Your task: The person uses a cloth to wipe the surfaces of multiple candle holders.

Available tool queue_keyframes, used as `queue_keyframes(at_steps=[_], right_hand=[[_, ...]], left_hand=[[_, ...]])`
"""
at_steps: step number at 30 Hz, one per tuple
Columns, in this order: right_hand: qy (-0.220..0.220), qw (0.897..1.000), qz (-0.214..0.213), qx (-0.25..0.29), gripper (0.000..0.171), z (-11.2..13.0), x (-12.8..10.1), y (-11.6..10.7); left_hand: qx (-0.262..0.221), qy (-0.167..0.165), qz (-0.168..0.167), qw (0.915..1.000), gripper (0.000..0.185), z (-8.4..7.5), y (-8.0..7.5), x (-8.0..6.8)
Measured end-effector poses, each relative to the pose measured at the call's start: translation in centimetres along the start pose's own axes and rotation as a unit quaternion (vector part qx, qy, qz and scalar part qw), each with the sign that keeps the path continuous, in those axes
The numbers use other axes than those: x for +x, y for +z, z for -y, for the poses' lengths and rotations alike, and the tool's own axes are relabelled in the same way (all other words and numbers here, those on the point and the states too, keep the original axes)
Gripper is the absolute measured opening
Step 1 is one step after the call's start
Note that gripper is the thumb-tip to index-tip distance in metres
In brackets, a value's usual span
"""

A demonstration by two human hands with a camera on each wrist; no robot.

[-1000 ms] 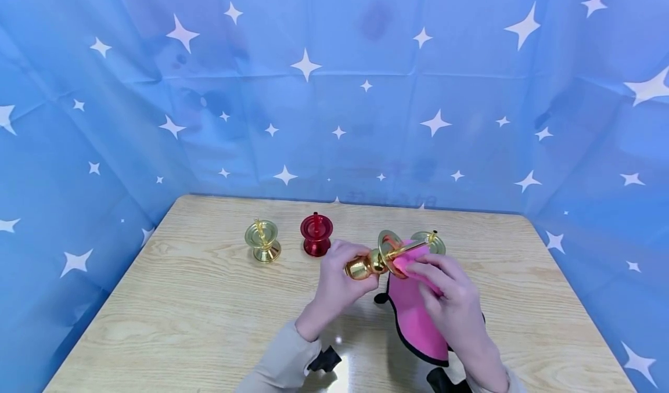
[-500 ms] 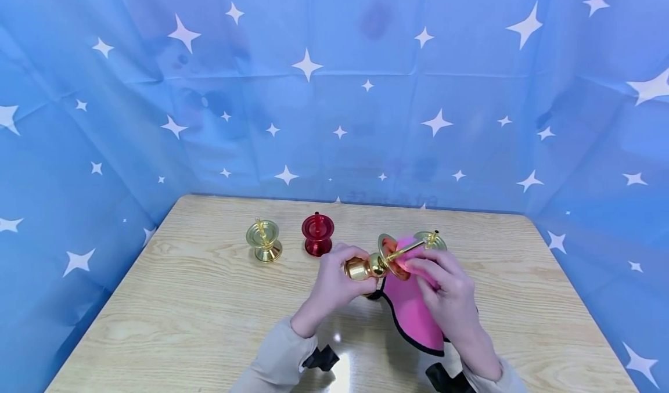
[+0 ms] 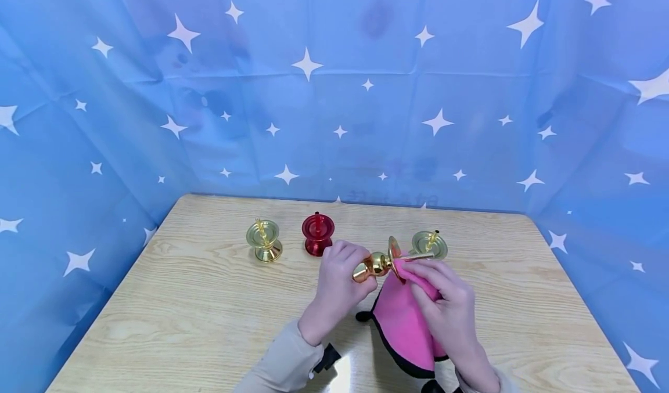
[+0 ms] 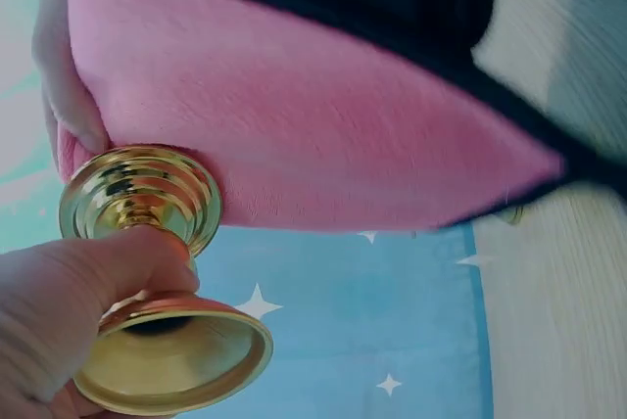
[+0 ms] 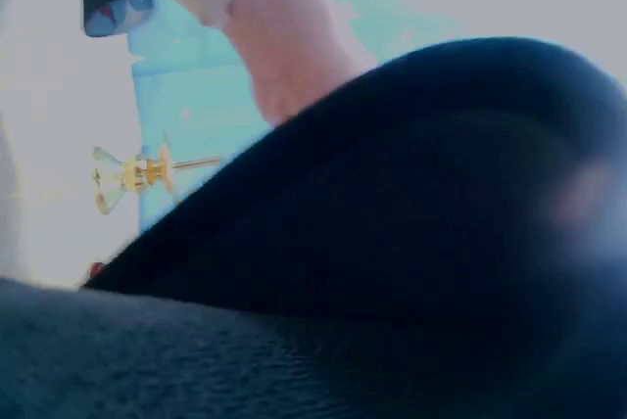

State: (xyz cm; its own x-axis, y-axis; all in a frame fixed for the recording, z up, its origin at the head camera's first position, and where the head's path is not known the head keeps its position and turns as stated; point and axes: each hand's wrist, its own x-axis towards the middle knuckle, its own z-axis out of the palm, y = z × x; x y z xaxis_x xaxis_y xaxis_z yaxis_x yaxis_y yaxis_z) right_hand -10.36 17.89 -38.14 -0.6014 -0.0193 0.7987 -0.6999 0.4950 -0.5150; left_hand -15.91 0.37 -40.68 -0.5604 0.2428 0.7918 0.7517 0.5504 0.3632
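Observation:
My left hand grips a shiny gold candle holder around its foot and stem, above the table. It lies tipped sideways, its dish and thin central tube pointing right. With my right hand I pinch a pink cloth edged in black and press it to the upper side of the dish, beside the tube. The left wrist view shows the hollow base of the holder under my thumb, with the cloth behind its dish. In the right wrist view, dark blurred fabric hides most of my right hand.
Toward the back of the wooden table stand a gold holder at left, a red one beside it and another gold one behind my right hand. A blue curtain with white stars surrounds the back and sides.
The candle holder has turned, so its tube now points more level to the right. My right hand has shifted the cloth about the dish, and the cloth's hanging part has swung lower and left.

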Motion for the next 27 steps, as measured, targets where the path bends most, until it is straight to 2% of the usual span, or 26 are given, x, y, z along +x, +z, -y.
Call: queue_keyframes(at_steps=[4, 8, 10, 12, 13, 14, 16, 18, 19, 20, 22, 23, 25, 27], right_hand=[[-0.015, 1.000, -0.010, 0.011, 0.035, -0.4, -0.3, 0.2], [-0.005, 1.000, -0.008, 0.018, 0.032, -1.0, -0.3, 0.1], [0.034, 0.999, -0.012, 0.031, 0.031, -1.3, -0.3, 0.0], [0.119, 0.991, -0.025, 0.055, 0.028, -1.6, -0.4, 0.1], [0.174, 0.981, -0.035, 0.079, 0.026, -1.7, -0.5, 0.1], [0.232, 0.965, -0.047, 0.110, 0.024, -1.8, -0.5, 0.2], [0.332, 0.922, -0.066, 0.187, 0.023, -1.9, -0.4, 0.5], [0.396, 0.876, -0.071, 0.268, 0.022, -1.9, -0.4, 0.8], [0.413, 0.856, -0.066, 0.303, 0.023, -1.9, -0.5, 1.0], [0.424, 0.843, -0.056, 0.328, 0.025, -1.8, -0.5, 1.2], [0.432, 0.828, -0.035, 0.356, 0.026, -1.5, -0.7, 1.6], [0.435, 0.825, -0.028, 0.361, 0.025, -1.3, -0.8, 1.8], [0.435, 0.829, -0.027, 0.351, 0.025, -0.9, -0.9, 2.2], [0.431, 0.838, -0.031, 0.334, 0.023, -0.5, -1.0, 2.5]], left_hand=[[-0.057, -0.030, -0.009, 0.9979, 0.030, 0.1, -0.1, 0.1], [-0.127, -0.068, -0.011, 0.9895, 0.031, 0.3, -0.1, 0.0], [-0.155, -0.086, -0.006, 0.9842, 0.032, 0.3, -0.1, -0.1], [-0.178, -0.105, 0.004, 0.9784, 0.032, 0.3, -0.2, -0.1], [-0.193, -0.120, 0.013, 0.9737, 0.032, 0.2, -0.4, -0.1], [-0.207, -0.138, 0.023, 0.9683, 0.032, 0.0, -0.5, -0.1], [-0.228, -0.170, 0.040, 0.9579, 0.031, -0.2, -0.6, 0.0], [-0.244, -0.199, 0.051, 0.9478, 0.030, -0.5, -0.5, 0.0], [-0.250, -0.212, 0.054, 0.9432, 0.030, -0.6, -0.5, 0.0], [-0.249, -0.220, 0.053, 0.9417, 0.029, -0.7, -0.3, 0.1], [-0.240, -0.223, 0.041, 0.9441, 0.028, -0.8, 0.0, 0.1], [-0.232, -0.223, 0.035, 0.9461, 0.028, -0.8, 0.2, 0.1], [-0.214, -0.224, 0.019, 0.9507, 0.028, -0.9, 0.5, 0.2], [-0.196, -0.222, 0.003, 0.9550, 0.027, -1.0, 0.7, 0.3]])
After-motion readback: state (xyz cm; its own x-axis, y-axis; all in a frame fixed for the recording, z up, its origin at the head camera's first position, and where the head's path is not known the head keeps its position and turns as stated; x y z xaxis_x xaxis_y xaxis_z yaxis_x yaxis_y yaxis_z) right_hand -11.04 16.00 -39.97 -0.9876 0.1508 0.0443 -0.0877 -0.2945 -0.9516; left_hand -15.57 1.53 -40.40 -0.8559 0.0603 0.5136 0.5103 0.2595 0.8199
